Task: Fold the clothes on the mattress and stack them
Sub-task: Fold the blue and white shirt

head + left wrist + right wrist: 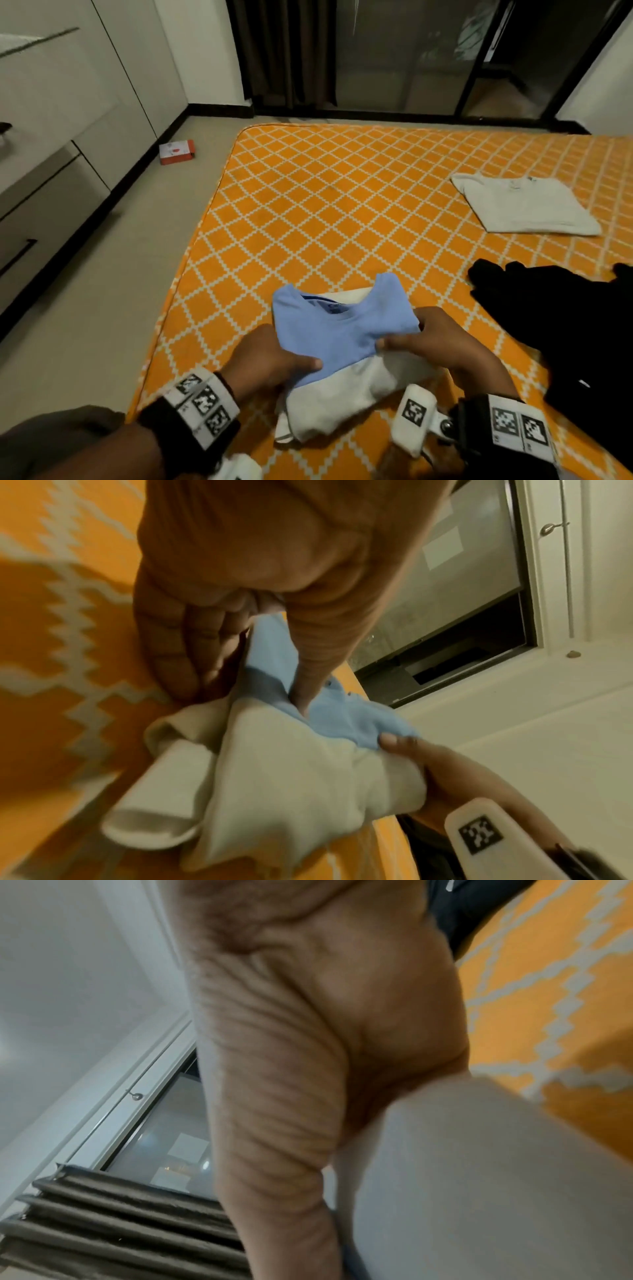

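A folded blue and white shirt (339, 346) is lifted a little above the near edge of the orange mattress (342, 212). My left hand (270, 359) grips its left side, thumb on top of the blue part. My right hand (442, 342) grips its right side, thumb on the blue cloth. In the left wrist view the shirt (301, 772) hangs bunched between my left hand (240, 647) and the thumb of my right hand (411, 748). The right wrist view shows my right hand (308, 1069) against the white cloth (479, 1177). A folded white shirt (524, 205) lies at the far right.
A black garment (565, 322) lies unfolded on the mattress's right side, close to my right hand. On the floor to the left sits a small orange and white box (176, 151), beside white cabinets (61, 137). Glass doors with a dark curtain (281, 51) stand beyond the mattress.
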`<action>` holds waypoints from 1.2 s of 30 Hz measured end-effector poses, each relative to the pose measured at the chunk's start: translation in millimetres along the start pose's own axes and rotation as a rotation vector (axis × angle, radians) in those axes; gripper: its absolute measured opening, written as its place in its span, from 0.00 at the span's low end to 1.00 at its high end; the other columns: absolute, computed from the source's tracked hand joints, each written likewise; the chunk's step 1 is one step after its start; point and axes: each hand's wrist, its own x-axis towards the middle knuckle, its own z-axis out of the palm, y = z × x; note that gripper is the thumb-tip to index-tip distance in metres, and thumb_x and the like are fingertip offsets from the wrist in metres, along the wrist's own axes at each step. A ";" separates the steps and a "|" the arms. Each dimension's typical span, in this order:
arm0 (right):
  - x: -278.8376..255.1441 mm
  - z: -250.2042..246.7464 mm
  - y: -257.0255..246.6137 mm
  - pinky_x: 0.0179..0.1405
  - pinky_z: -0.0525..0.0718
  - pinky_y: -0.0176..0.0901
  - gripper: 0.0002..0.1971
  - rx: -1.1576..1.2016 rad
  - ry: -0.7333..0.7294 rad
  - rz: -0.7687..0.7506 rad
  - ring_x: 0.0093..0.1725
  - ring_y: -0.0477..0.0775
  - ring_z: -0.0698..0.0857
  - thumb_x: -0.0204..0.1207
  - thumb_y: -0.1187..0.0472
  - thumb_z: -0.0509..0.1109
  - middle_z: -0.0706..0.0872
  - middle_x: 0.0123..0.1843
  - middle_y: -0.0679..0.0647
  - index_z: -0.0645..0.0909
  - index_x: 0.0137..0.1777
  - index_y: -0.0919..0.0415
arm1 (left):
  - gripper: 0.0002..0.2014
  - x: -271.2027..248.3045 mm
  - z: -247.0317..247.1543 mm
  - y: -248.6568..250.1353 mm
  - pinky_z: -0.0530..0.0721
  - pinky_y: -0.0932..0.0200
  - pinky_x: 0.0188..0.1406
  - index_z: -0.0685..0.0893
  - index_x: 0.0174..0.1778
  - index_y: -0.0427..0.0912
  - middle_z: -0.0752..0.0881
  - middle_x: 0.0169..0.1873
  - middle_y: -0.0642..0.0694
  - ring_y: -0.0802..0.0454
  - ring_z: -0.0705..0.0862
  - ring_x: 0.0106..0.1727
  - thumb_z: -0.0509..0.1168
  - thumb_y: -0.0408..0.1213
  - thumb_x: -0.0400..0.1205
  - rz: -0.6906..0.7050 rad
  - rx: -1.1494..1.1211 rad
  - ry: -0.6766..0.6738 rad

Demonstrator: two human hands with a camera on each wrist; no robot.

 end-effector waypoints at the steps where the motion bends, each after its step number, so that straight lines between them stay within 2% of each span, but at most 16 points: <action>1: -3.1 -0.6 -3.1 0.43 0.86 0.58 0.15 0.056 -0.009 0.004 0.47 0.67 0.91 0.72 0.54 0.86 0.92 0.48 0.65 0.92 0.49 0.65 | 0.28 0.1 8.7 -0.3 0.88 0.46 0.43 0.90 0.43 0.47 0.92 0.42 0.47 0.47 0.90 0.45 0.81 0.65 0.58 0.021 -0.018 0.026; 2: -6.6 -0.7 -6.4 0.47 0.88 0.62 0.13 0.104 -0.038 0.033 0.49 0.67 0.91 0.74 0.55 0.85 0.92 0.51 0.65 0.92 0.52 0.63 | 0.31 -0.3 12.8 0.0 0.89 0.42 0.51 0.90 0.52 0.50 0.92 0.49 0.49 0.48 0.90 0.50 0.79 0.63 0.57 0.029 -0.028 0.036; 4: -9.8 0.0 -5.0 0.42 0.87 0.57 0.16 0.087 -0.097 0.142 0.45 0.63 0.90 0.73 0.55 0.85 0.90 0.54 0.67 0.87 0.54 0.61 | 0.33 2.0 9.8 -1.5 0.89 0.38 0.53 0.90 0.55 0.49 0.92 0.50 0.49 0.48 0.90 0.51 0.79 0.61 0.56 0.020 -0.014 0.025; 6: -15.2 2.1 -0.5 0.36 0.82 0.45 0.25 -0.244 -0.117 0.297 0.43 0.55 0.85 0.64 0.49 0.88 0.85 0.54 0.59 0.79 0.52 0.56 | 0.35 8.6 2.1 -8.4 0.90 0.37 0.47 0.91 0.50 0.39 0.92 0.45 0.43 0.43 0.90 0.45 0.80 0.61 0.54 0.000 -0.016 -0.023; 7: -17.0 3.3 2.1 0.37 0.81 0.44 0.29 -0.408 -0.123 0.336 0.45 0.52 0.84 0.56 0.44 0.89 0.85 0.54 0.54 0.79 0.51 0.53 | 0.35 13.1 -0.3 -11.6 0.89 0.40 0.43 0.90 0.49 0.35 0.92 0.44 0.41 0.41 0.90 0.44 0.82 0.59 0.55 -0.014 0.002 -0.042; 9: -21.6 3.0 2.3 0.40 0.83 0.44 0.32 -0.547 -0.104 0.388 0.47 0.52 0.87 0.43 0.41 0.89 0.87 0.52 0.50 0.82 0.46 0.49 | 0.34 15.1 -2.6 -8.3 0.86 0.45 0.37 0.87 0.52 0.36 0.90 0.45 0.41 0.41 0.88 0.44 0.85 0.55 0.58 -0.031 0.095 -0.063; 11: -24.1 -3.0 -2.2 0.42 0.84 0.48 0.40 -0.594 -0.018 0.447 0.49 0.55 0.86 0.39 0.33 0.89 0.85 0.49 0.49 0.78 0.48 0.50 | 0.39 13.6 -4.4 -2.2 0.85 0.46 0.37 0.79 0.62 0.40 0.85 0.50 0.45 0.44 0.85 0.45 0.84 0.57 0.61 -0.023 0.295 -0.046; 12: -23.5 -7.7 -8.2 0.43 0.83 0.49 0.42 -0.631 0.071 0.423 0.50 0.57 0.86 0.43 0.30 0.88 0.83 0.48 0.49 0.76 0.52 0.52 | 0.42 11.4 -6.4 4.1 0.82 0.49 0.35 0.73 0.65 0.43 0.81 0.52 0.47 0.46 0.83 0.46 0.83 0.60 0.63 0.013 0.412 0.012; 14: -11.5 -10.6 -20.1 0.43 0.82 0.50 0.32 -0.608 0.376 0.228 0.54 0.60 0.87 0.60 0.33 0.85 0.84 0.49 0.49 0.80 0.55 0.52 | 0.38 13.6 -12.4 17.8 0.79 0.52 0.34 0.70 0.68 0.47 0.78 0.55 0.49 0.45 0.83 0.47 0.79 0.61 0.71 0.184 0.550 0.230; 16: 7.8 -0.2 -36.9 0.42 0.83 0.48 0.11 -0.390 0.610 -0.066 0.50 0.58 0.89 0.72 0.46 0.81 0.90 0.45 0.49 0.87 0.49 0.48 | 0.21 28.2 -16.7 34.0 0.81 0.50 0.39 0.76 0.65 0.52 0.80 0.56 0.51 0.47 0.83 0.48 0.73 0.54 0.82 0.404 0.510 0.386; 17: 19.4 9.4 -44.2 0.41 0.85 0.48 0.03 -0.326 0.612 -0.166 0.47 0.56 0.89 0.75 0.52 0.79 0.90 0.42 0.46 0.88 0.44 0.47 | 0.12 41.3 -17.6 38.4 0.81 0.50 0.40 0.80 0.62 0.54 0.82 0.54 0.52 0.47 0.83 0.48 0.71 0.50 0.84 0.478 0.500 0.391; 19: 36.5 29.8 -46.9 0.40 0.87 0.48 0.05 -0.363 0.450 -0.244 0.44 0.51 0.89 0.74 0.58 0.77 0.91 0.39 0.43 0.89 0.40 0.46 | 0.04 63.4 -16.4 45.4 0.79 0.50 0.42 0.85 0.55 0.55 0.84 0.49 0.53 0.47 0.83 0.50 0.69 0.46 0.86 0.545 0.565 0.305; 22: 44.1 35.4 -31.4 0.41 0.87 0.46 0.03 -0.503 0.263 -0.232 0.45 0.49 0.88 0.73 0.55 0.79 0.89 0.39 0.41 0.92 0.41 0.44 | 0.07 82.3 -13.7 43.6 0.74 0.48 0.49 0.89 0.47 0.57 0.85 0.43 0.57 0.50 0.79 0.52 0.70 0.54 0.84 0.584 0.689 0.185; 25: 44.4 18.2 -20.7 0.39 0.86 0.47 0.04 -0.459 0.242 -0.244 0.41 0.45 0.87 0.71 0.49 0.84 0.89 0.37 0.41 0.92 0.42 0.42 | 0.11 83.7 -13.9 43.9 0.71 0.46 0.55 0.88 0.47 0.59 0.85 0.41 0.60 0.54 0.76 0.53 0.72 0.61 0.81 0.620 0.674 0.103; 30: 41.1 22.7 -23.9 0.39 0.85 0.45 0.13 -0.546 0.031 -0.103 0.43 0.46 0.88 0.62 0.51 0.90 0.89 0.41 0.41 0.92 0.45 0.42 | 0.15 77.8 -7.9 43.8 0.67 0.45 0.59 0.87 0.55 0.59 0.83 0.46 0.59 0.53 0.73 0.57 0.70 0.63 0.81 0.665 0.800 0.007; 36: 36.9 21.4 -30.0 0.30 0.76 0.38 0.12 -0.550 0.030 -0.074 0.36 0.42 0.87 0.58 0.48 0.93 0.89 0.31 0.43 0.93 0.35 0.46 | 0.09 73.6 -4.4 40.6 0.67 0.46 0.56 0.84 0.47 0.58 0.80 0.46 0.58 0.51 0.73 0.57 0.69 0.57 0.84 0.704 0.829 0.026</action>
